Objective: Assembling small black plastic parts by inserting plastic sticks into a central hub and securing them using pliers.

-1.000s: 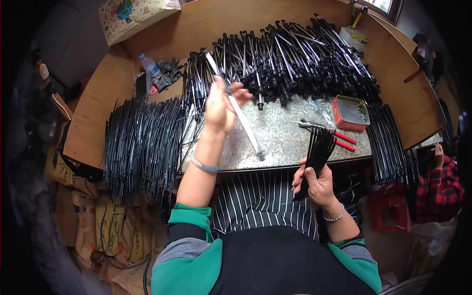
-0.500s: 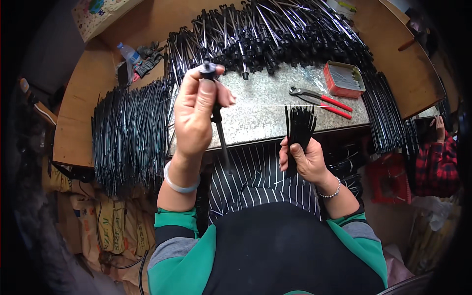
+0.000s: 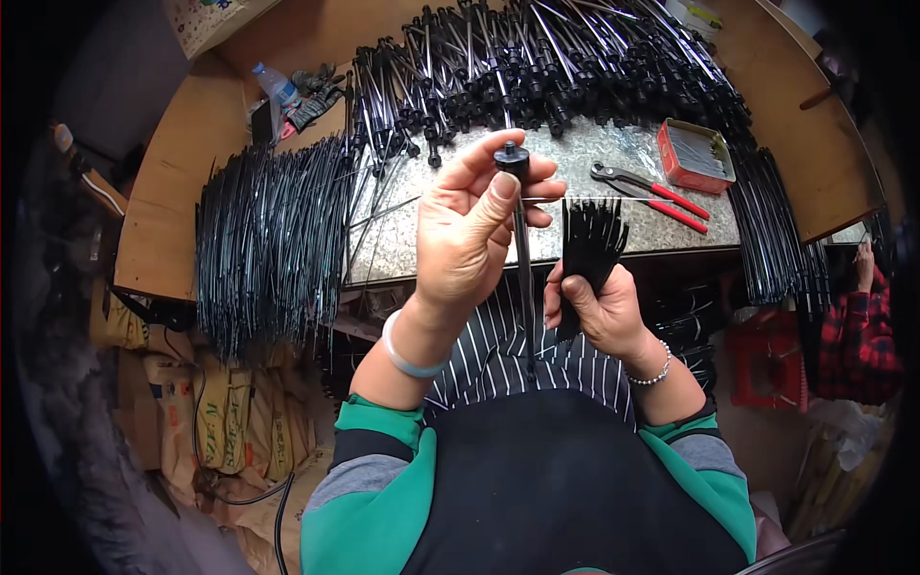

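Observation:
My left hand [image 3: 455, 244] pinches a slim black rod [image 3: 522, 249] just under its round black collar, which has a short threaded tip. The rod hangs almost upright, its lower end in front of the striped cloth over my lap. Close to its right, my right hand [image 3: 613, 316] grips a bundle of thin black strips [image 3: 592, 251], their narrow ends fanned upward. A thin pale strand runs from the left fingers across the top of the bundle; what it is I cannot make out.
Many rods with black fittings [image 3: 537, 77] are heaped at the back of the table [image 3: 383, 251]. Dark strips [image 3: 273, 240] overhang its left edge, more rods [image 3: 781, 230] the right. Red-handled pincers [image 3: 661, 201] lie near a red tin [image 3: 692, 158]. Another person's checked sleeve [image 3: 862, 331] shows far right.
My left hand has brought the rod rightward, close to the bundle, and it now hangs straighter. The right hand keeps its hold on the strips. The whole view has shifted slightly.

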`<control>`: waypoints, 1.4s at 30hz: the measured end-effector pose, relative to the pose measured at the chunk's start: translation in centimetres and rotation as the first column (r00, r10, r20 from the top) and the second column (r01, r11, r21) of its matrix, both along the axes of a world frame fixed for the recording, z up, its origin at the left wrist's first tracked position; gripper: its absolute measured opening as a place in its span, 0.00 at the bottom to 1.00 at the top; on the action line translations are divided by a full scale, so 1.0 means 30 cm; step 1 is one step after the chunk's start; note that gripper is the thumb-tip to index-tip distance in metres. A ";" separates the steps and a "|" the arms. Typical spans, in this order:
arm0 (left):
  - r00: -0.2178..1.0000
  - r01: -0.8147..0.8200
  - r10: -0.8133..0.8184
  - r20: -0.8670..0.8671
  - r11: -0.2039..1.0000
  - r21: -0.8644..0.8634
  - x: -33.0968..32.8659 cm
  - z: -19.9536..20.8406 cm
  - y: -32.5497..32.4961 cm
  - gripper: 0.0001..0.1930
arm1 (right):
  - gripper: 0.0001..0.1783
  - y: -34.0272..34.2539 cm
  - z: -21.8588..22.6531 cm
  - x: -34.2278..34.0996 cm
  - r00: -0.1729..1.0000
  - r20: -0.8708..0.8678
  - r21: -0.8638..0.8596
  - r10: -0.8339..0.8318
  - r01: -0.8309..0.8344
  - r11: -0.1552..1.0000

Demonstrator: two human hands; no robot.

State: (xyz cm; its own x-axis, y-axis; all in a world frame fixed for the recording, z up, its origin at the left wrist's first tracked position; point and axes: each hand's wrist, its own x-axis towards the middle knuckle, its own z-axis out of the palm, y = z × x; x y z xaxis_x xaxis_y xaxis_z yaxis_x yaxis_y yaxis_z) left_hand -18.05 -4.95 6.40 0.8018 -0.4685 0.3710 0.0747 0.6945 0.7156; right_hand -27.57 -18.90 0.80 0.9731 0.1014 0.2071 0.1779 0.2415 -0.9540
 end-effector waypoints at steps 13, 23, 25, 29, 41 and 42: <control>0.990 -0.054 0.033 -0.139 0.987 -0.152 -0.033 -0.024 -0.047 0.21 | 0.21 0.021 0.024 0.027 0.993 0.032 0.033 -0.110 0.109 0.994; 0.982 -0.065 0.039 -0.183 0.988 -0.138 -0.031 -0.021 -0.061 0.19 | 0.20 0.025 0.024 0.054 0.998 0.011 0.045 -0.061 0.060 0.997; 0.982 -0.068 0.041 -0.185 0.988 -0.142 -0.032 -0.027 -0.062 0.20 | 0.20 0.023 0.023 0.056 0.999 0.005 0.047 -0.054 0.053 0.997; 0.981 -0.070 0.040 -0.188 0.985 -0.157 -0.041 -0.030 -0.065 0.20 | 0.20 0.020 0.024 0.059 0.999 -0.006 0.054 -0.047 0.047 0.997; 0.972 -0.173 0.155 -0.176 0.981 -0.092 -0.045 -0.034 -0.101 0.18 | 0.18 0.028 0.029 0.067 0.992 -0.027 0.082 -0.122 0.123 0.989; 0.967 -0.190 0.169 -0.192 0.977 -0.098 -0.048 -0.030 -0.108 0.18 | 0.18 0.030 0.024 0.069 0.990 -0.019 0.086 -0.139 0.140 0.986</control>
State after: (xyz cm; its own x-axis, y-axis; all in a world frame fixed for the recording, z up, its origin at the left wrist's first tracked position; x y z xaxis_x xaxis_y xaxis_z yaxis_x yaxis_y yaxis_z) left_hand -19.48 -8.20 5.51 0.9275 -0.2737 0.2546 0.0623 0.7847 0.6167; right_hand -25.49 -18.00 1.54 0.9790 -0.0536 0.1966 0.2036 0.2971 -0.9329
